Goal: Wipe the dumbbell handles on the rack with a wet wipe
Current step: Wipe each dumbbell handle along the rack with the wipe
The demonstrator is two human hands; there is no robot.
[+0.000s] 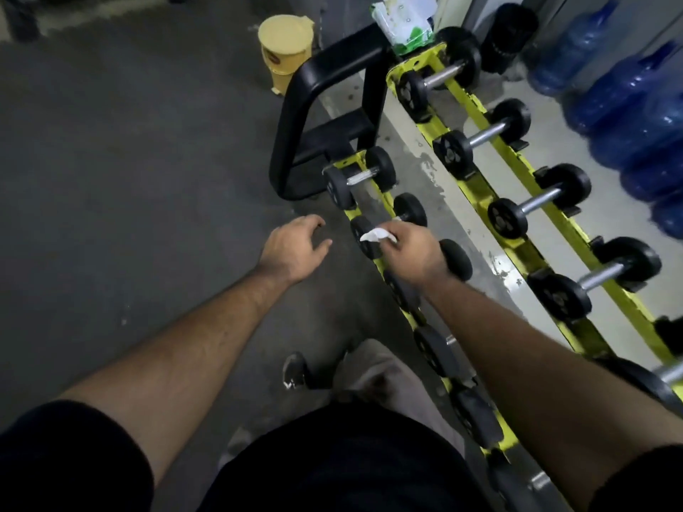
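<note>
A yellow two-tier rack (525,249) holds rows of black dumbbells with steel handles. My right hand (408,249) is closed around a white wet wipe (373,235) and sits over the handle of the second dumbbell (409,210) on the lower tier, hiding that handle. Just beyond it, the first lower dumbbell (360,176) shows its bare handle. My left hand (294,249) hovers to the left of the rack over the floor, fingers loosely curled and holding nothing. A green and white wipes pack (403,25) rests on the rack's far end.
The rack's black end frame (303,105) stands at the far left end. A yellow pedal bin (282,48) stands on the dark floor beyond it. Several blue water jugs (635,105) line the right side. My leg and shoe (295,371) are below, close to the lower tier.
</note>
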